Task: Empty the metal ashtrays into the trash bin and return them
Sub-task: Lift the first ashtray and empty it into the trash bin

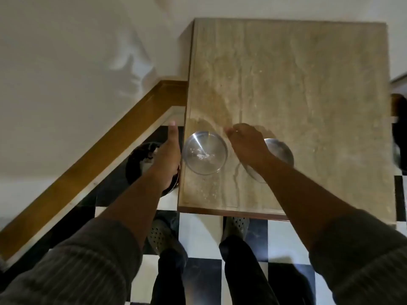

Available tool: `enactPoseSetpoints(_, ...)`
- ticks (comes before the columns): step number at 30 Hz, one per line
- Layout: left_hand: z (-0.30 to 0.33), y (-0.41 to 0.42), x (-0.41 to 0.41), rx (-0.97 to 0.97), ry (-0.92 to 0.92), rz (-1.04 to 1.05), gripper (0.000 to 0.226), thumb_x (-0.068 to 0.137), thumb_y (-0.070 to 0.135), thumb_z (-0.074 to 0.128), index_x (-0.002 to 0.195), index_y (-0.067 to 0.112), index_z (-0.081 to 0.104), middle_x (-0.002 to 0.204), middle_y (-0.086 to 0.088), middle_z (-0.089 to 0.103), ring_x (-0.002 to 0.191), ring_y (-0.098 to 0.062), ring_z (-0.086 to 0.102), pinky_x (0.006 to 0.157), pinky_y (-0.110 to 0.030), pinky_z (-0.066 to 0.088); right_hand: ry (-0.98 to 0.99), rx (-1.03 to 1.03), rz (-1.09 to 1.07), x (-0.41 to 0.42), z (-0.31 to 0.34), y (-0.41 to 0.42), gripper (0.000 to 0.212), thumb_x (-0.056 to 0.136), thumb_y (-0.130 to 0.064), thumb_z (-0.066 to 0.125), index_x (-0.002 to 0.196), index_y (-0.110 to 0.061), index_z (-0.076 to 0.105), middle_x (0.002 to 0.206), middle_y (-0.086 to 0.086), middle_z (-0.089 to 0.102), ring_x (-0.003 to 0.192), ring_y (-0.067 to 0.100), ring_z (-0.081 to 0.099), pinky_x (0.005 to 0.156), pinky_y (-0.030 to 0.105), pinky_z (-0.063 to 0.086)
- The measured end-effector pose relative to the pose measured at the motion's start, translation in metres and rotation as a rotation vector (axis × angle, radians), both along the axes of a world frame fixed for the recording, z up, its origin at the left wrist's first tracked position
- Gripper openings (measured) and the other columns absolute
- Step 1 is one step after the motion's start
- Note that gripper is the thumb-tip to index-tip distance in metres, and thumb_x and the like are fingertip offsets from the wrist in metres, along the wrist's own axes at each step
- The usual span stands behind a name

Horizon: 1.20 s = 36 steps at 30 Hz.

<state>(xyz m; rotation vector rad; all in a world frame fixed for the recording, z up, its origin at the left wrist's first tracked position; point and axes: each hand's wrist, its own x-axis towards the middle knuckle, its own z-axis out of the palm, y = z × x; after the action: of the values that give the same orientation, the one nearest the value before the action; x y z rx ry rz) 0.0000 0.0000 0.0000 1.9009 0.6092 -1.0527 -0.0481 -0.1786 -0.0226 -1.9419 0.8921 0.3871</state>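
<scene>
while the right hand [246,143] hides one ashtray [280,151], both grips cannot be told.

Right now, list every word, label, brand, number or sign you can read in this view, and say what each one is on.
None: no readable text appears anywhere in the view.
Left metal ashtray: bare metal with pale residue, no marking visible.
Right metal ashtray: partly hidden by the right hand; no marking visible.
Stone tabletop: veining only.
Trash bin and shoes: no lettering visible.
</scene>
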Motion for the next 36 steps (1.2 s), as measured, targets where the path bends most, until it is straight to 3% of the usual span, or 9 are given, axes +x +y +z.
enactPoseSetpoints(2, -0.010, 0.001, 0.002, -0.002, 0.013, 0.076, 0.101, 0.083, 0.087, 0.018, 0.152, 0.016, 0.041, 0.155, -0.014, 0.047, 0.136, -0.036, 0.049, 0.100, -0.047, 0.044, 0.043, -0.104, 0.129, 0.003, -0.008, 0.009, 0.034, 0.091, -0.038, 0.051, 0.102, -0.008, 0.064, 0.099, 0.006, 0.062, 0.095, 0.022, 0.056, 0.077, 0.026, 0.035)
enactPoseSetpoints(4, -0.019, 0.003, 0.002, -0.054, 0.061, 0.102, 0.104, 0.080, 0.090, 0.019, 0.151, 0.017, 0.042, 0.153, -0.013, 0.049, 0.134, -0.036, 0.051, 0.090, -0.046, 0.045, 0.108, -0.159, 0.241, 0.005, -0.017, 0.015, 0.031, 0.090, -0.029, 0.054, 0.107, -0.004, 0.062, 0.108, 0.012, 0.064, 0.100, 0.028, 0.060, 0.075, 0.028, 0.039)
enactPoseSetpoints(13, -0.017, 0.003, 0.000, -0.166, 0.155, 0.243, 0.100, 0.084, 0.086, 0.020, 0.150, 0.015, 0.046, 0.150, -0.019, 0.051, 0.134, -0.039, 0.051, 0.107, -0.054, 0.043, 0.122, -0.350, 0.384, 0.003, -0.006, 0.036, 0.025, 0.090, -0.008, 0.052, 0.112, 0.000, 0.060, 0.114, 0.019, 0.064, 0.103, 0.034, 0.064, 0.077, 0.034, 0.050)
enactPoseSetpoints(16, -0.013, 0.027, 0.007, -0.172, 0.191, 0.301, 0.089, 0.089, 0.081, 0.026, 0.139, 0.013, 0.054, 0.130, -0.018, 0.060, 0.118, -0.038, 0.057, 0.106, -0.058, 0.045, 0.103, -0.309, 0.386, 0.010, 0.001, 0.046, 0.022, 0.090, -0.011, 0.052, 0.109, -0.002, 0.060, 0.111, 0.016, 0.064, 0.095, 0.029, 0.064, 0.071, 0.032, 0.048)
enactPoseSetpoints(19, -0.013, 0.063, 0.019, -0.141, 0.211, 0.348, 0.068, 0.096, 0.069, 0.034, 0.131, 0.015, 0.055, 0.111, -0.012, 0.064, 0.102, -0.033, 0.062, 0.090, -0.052, 0.055, 0.076, -0.236, 0.409, 0.024, 0.006, 0.069, 0.018, 0.090, -0.011, 0.051, 0.103, -0.003, 0.061, 0.106, 0.015, 0.064, 0.084, 0.024, 0.061, 0.067, 0.031, 0.049)
enactPoseSetpoints(22, -0.016, 0.100, 0.027, -0.154, 0.272, 0.337, 0.049, 0.097, 0.051, 0.053, 0.134, 0.019, 0.055, 0.127, -0.015, 0.064, 0.109, -0.035, 0.065, 0.072, -0.043, 0.061, 0.056, -0.161, 0.385, 0.041, 0.010, 0.097, 0.016, 0.088, -0.011, 0.054, 0.101, -0.004, 0.061, 0.102, 0.014, 0.064, 0.087, 0.028, 0.065, 0.073, 0.040, 0.059)
enactPoseSetpoints(27, -0.027, 0.158, 0.046, -0.333, 0.420, 0.408, 0.051, 0.090, 0.046, 0.064, 0.130, 0.016, 0.057, 0.133, -0.023, 0.062, 0.115, -0.042, 0.066, 0.073, -0.050, 0.064, 0.036, -0.102, 0.432, 0.068, -0.001, 0.148, 0.015, 0.085, -0.011, 0.059, 0.100, -0.006, 0.060, 0.100, 0.012, 0.063, 0.091, 0.027, 0.065, 0.076, 0.042, 0.060)
enactPoseSetpoints(31, -0.046, 0.191, 0.056, -0.432, 0.495, 0.410, 0.065, 0.087, 0.061, 0.061, 0.132, 0.015, 0.058, 0.133, -0.027, 0.063, 0.118, -0.047, 0.065, 0.094, -0.057, 0.056, 0.044, -0.062, 0.468, 0.078, -0.020, 0.177, 0.014, 0.089, -0.013, 0.058, 0.101, -0.008, 0.059, 0.100, 0.011, 0.064, 0.092, 0.026, 0.066, 0.078, 0.036, 0.059)
enactPoseSetpoints(36, -0.078, 0.211, 0.064, -0.494, 0.570, 0.399, 0.087, 0.075, 0.073, 0.064, 0.143, 0.020, 0.048, 0.139, -0.029, 0.057, 0.119, -0.049, 0.062, 0.080, -0.056, 0.062, 0.020, -0.078, 0.534, 0.082, -0.049, 0.204, 0.024, 0.090, -0.018, 0.058, 0.110, -0.006, 0.059, 0.103, 0.009, 0.064, 0.090, 0.023, 0.062, 0.063, 0.022, 0.044)
